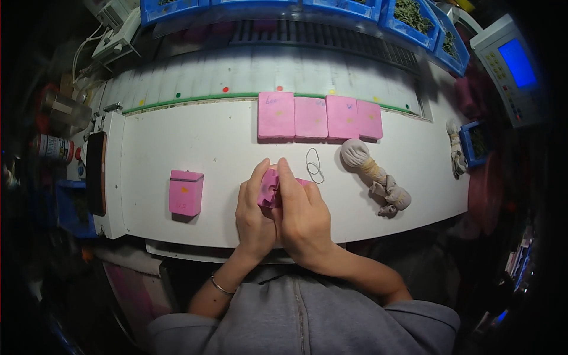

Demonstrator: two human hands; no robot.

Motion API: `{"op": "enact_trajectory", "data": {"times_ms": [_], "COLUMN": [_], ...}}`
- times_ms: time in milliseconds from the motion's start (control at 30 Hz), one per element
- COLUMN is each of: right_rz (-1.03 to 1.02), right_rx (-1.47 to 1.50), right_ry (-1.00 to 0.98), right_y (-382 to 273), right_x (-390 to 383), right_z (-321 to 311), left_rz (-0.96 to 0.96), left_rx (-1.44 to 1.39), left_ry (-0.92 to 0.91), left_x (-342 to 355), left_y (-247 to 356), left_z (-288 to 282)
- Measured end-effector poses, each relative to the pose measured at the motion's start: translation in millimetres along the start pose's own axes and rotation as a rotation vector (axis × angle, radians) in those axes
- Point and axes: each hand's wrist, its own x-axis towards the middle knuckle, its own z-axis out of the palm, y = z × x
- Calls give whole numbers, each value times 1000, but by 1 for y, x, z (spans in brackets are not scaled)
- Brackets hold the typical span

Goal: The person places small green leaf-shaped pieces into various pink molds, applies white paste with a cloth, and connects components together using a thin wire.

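Note:
Near the front of the white worktable, a pink rubber mould (269, 188) sits between my two hands, with a notched, hollowed face showing toward the left. My left hand (253, 207) is closed on its left side. From the right, my right hand (306, 222) wraps round it, and a bit of pink shows beyond those fingers. Much of the mould is hidden by my hands. Two thin dark rubber bands (315, 165) lie just beyond my right hand. To the right rests a tied cloth powder bag (373, 171) with a round head, dusty and off-white.
Several pink mould blocks (310, 118) stand in a row along the back. Another pink block with a dark band (186, 194) is at left. A phone (97, 173) lies at the left edge. Blue bins (414, 21) line the far side; a machine with a blue screen (516, 62) stands right.

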Motion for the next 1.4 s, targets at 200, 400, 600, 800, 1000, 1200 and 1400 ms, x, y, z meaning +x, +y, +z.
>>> {"op": "enact_trajectory", "data": {"times_ms": [200,400,600,800,1000,1200,1400], "right_rz": [143,48,58,88,542,477,451], "right_rx": [111,498,535,760,573,128,487], "right_ry": [-103,-332,-325,-340,-170,-297,-302], "right_y": [-11,31,33,53,83,74,63], "right_x": [1,4,12,11,7,10,17], "right_z": [-2,-24,-32,-27,-18,-2,-19], "left_rz": [59,-272,-174,-166,-147,8,-123], "left_rx": [184,-291,-255,-222,-213,-268,-352], "left_ry": [-115,-382,-473,-481,-467,-428,-210], "left_x": [-2,22,26,27,25,31,42], "left_y": [-12,0,-3,-2,3,2,14], "left_z": [-10,-42,-50,-50,-49,-54,-53]}}
